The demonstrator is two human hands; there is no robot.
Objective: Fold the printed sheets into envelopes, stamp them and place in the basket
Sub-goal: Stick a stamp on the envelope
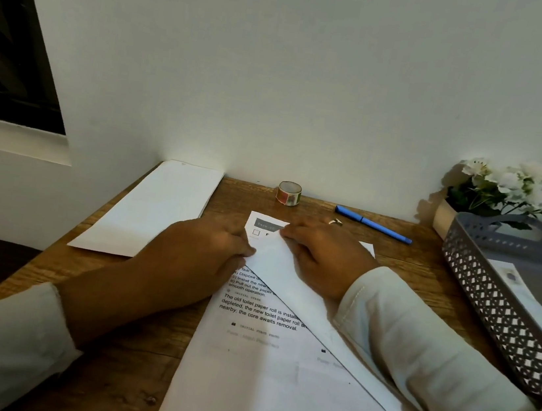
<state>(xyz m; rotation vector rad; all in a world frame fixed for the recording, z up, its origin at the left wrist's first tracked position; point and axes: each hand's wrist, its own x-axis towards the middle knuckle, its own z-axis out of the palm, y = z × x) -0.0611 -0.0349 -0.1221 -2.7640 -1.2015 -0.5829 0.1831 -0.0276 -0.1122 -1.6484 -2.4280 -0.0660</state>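
Observation:
A printed sheet lies on the wooden desk, its right part folded diagonally over so the blank back shows. My left hand holds the sheet at the fold's left edge, with fingers curled onto the paper. My right hand lies across the folded flap, fingers bent at the flap's top corner. A grey perforated basket stands at the right with an envelope inside. A roll of patterned sticker tape stands near the wall.
A stack of white paper lies at the back left of the desk. A blue pen lies behind my right hand. White flowers in a pot stand in the back right corner, behind the basket.

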